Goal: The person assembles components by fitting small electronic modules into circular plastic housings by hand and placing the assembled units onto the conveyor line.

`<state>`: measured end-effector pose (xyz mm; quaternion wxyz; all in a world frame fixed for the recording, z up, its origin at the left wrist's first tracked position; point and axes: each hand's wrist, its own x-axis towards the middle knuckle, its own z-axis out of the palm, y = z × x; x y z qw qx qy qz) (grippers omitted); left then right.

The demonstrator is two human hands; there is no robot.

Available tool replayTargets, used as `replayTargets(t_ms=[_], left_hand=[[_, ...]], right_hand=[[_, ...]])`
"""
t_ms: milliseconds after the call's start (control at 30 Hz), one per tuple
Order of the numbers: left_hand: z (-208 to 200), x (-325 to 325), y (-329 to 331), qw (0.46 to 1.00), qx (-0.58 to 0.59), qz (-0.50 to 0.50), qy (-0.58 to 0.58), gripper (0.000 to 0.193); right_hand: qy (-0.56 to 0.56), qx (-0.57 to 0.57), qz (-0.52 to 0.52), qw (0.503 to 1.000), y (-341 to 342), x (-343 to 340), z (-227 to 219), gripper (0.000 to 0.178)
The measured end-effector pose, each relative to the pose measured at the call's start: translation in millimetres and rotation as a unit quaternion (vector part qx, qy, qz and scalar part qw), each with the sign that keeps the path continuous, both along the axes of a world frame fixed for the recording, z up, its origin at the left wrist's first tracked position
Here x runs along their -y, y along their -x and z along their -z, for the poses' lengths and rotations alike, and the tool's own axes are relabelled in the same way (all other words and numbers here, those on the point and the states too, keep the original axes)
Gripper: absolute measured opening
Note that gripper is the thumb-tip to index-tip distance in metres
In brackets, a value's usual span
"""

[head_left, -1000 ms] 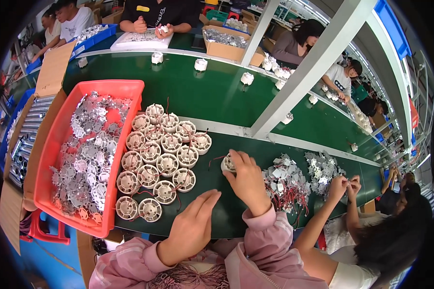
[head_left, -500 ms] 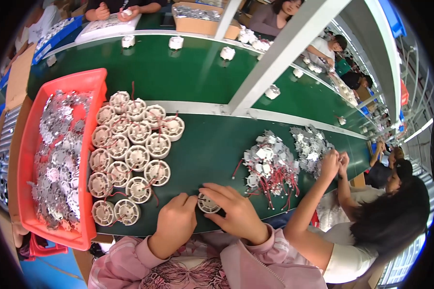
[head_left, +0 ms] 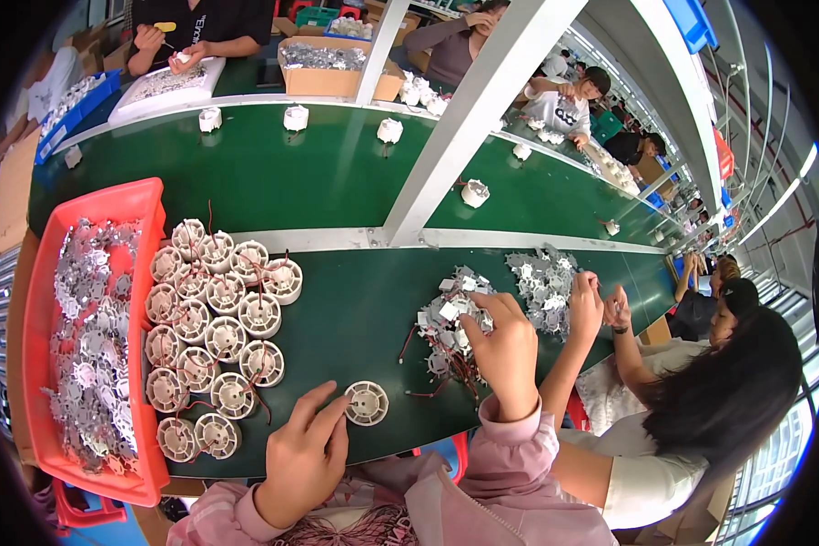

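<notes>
A round, cream-white plastic housing with spokes inside (head_left: 367, 403) lies on the green table in front of me. My left hand (head_left: 305, 450) is beside it, fingers apart, the fingertips at its left rim. Over a heap of small white and silver parts with red wires (head_left: 453, 320) hovers my right hand (head_left: 505, 355). Its thumb and forefinger are apart at the upper side of the heap, and I see nothing held between them. Part of the heap is hidden behind that hand.
Rows of similar housings with red wires (head_left: 226, 338) stand at left, next to a red bin of silver metal plates (head_left: 38, 364). A second metal heap (head_left: 544, 287) is near a co-worker's hands (head_left: 601, 305). Beyond a metal rail, a green belt (head_left: 337, 182) carries spaced white parts.
My right hand has left the housing and moved right to the wired parts. My left hand has opened beside the housing, which now lies uncovered. The view has shifted.
</notes>
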<state>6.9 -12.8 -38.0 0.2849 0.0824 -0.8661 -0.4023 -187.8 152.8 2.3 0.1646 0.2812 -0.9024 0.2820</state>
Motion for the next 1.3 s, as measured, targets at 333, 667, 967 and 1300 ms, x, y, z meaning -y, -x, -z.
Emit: replayTargets(t_ms=[333, 667, 967, 1300], left_hand=[[-16.0, 8.4, -9.3, 0.998, -0.061, -0.016, 0.009, 0.026], [-45.8, 6.0, 8.9, 0.986, -0.147, 0.026, 0.080, 0.045], [-36.5, -0.9, 13.9, 0.942, -0.172, 0.142, -0.252, 0.047], [8.4, 29.4, 1.3, 0.936, -0.166, 0.104, -0.292, 0.027]], right_hand=[[-0.137, -0.052, -0.001, 0.989, 21.3, 7.5, 22.7, 0.028], [0.130, 0.003, -0.091, 0.987, -33.7, 20.0, -45.6, 0.017], [0.121, 0.130, -0.467, 0.866, -68.8, 57.2, -83.0, 0.027], [-0.003, 0.051, -0.517, 0.855, -25.0, 137.5, -101.9, 0.033]])
